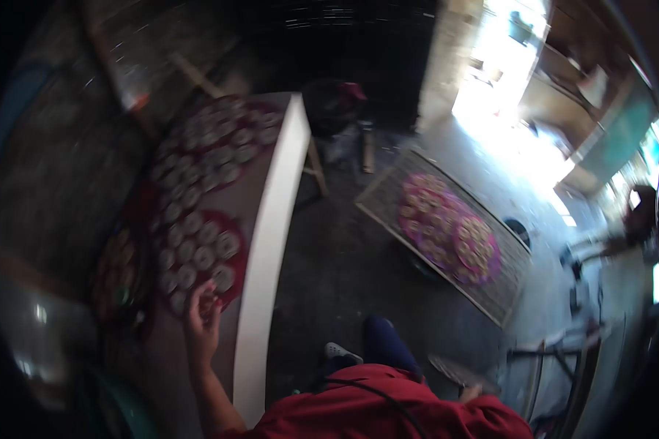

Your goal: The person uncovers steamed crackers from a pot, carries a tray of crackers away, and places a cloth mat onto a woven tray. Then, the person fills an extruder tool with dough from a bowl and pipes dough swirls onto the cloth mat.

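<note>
My left hand [205,311] is over the table at the near edge of a round red tray [236,235], beside pale round pieces [204,256] with darker middles. Its fingers are bent and blurred, and whether anything is between them is not clear. Low on the right, my right hand [472,393] is closed on the end of a thin, flat greyish object [450,370], which points up and left. Most of that hand is hidden by the red sleeve.
More round pieces [212,121] cover red trays farther along the table, whose pale edge [260,314] runs lengthwise. To the right, a framed rack [516,282] bears pink trays of pieces [476,245]. A dark frame [578,366] stands lower right, and a dark basin [329,110] lies beyond the table.
</note>
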Motion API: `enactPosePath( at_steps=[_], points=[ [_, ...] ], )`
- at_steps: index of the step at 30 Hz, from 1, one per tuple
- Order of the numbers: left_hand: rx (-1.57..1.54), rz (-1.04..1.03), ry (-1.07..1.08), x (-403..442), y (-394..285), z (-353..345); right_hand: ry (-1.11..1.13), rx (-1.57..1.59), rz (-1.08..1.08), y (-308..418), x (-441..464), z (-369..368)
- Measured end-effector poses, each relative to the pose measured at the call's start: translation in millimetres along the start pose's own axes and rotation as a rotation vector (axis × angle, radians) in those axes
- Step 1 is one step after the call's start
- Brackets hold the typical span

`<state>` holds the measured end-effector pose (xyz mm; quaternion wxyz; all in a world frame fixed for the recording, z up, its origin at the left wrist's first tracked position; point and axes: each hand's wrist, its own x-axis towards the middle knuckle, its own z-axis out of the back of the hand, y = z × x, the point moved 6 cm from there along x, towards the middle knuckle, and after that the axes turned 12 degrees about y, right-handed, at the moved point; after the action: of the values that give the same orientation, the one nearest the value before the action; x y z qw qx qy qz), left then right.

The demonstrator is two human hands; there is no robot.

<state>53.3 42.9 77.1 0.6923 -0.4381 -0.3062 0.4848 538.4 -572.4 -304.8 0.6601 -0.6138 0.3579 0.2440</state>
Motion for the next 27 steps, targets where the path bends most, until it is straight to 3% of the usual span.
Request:
enactPosePath(
  at_steps=[1,2,3,6,8,13,17,20,24,26,27],
  points=[
    [0.003,0.002,-0.038,-9.4,-6.2,-15.3,0.024,-0.187,0.044,-31.4,-16.6,17.5],
    [0.103,0.011,-0.080,-19.0,-11.6,-29.9,-0.144,-0.067,-0.052,-59.3,26.0,9.4],
    [0.111,0.040,-0.148,-32.1,-19.4,-45.9,-0.198,-0.046,-0.041,-99.2,9.7,35.5],
    [0.138,0.040,-0.249,-63.7,-56.9,-115.9,-0.366,0.047,-0.106,-182.6,85.3,70.4],
    [0.151,0.022,-0.283,-64.6,-66.8,-126.8,-0.461,0.107,-0.125,-216.8,106.8,113.0],
    [0.184,-0.033,-0.307,-66.8,-72.5,-181.0,-0.659,0.580,-0.076,-281.5,158.9,202.0],
    [0.106,-0.007,-0.338,-96.4,-65.8,-187.7,-0.765,1.555,0.336,-289.3,177.4,269.9],
    [0.124,-0.007,-0.386,-111.6,-65.1,-187.6,-0.651,2.133,0.783,-273.1,180.6,334.5],
    [0.131,0.039,-0.344,-122.8,-63.3,-191.9,-0.640,2.230,1.183,-271.1,152.0,418.5],
    [0.153,0.056,-0.336,-125.7,-61.8,-191.1,-0.788,2.024,1.343,-280.3,124.7,457.8],
    [0.174,0.074,-0.309,-126.6,-60.7,-191.5,-0.986,1.757,1.394,-289.9,110.3,475.0]
  ],
)
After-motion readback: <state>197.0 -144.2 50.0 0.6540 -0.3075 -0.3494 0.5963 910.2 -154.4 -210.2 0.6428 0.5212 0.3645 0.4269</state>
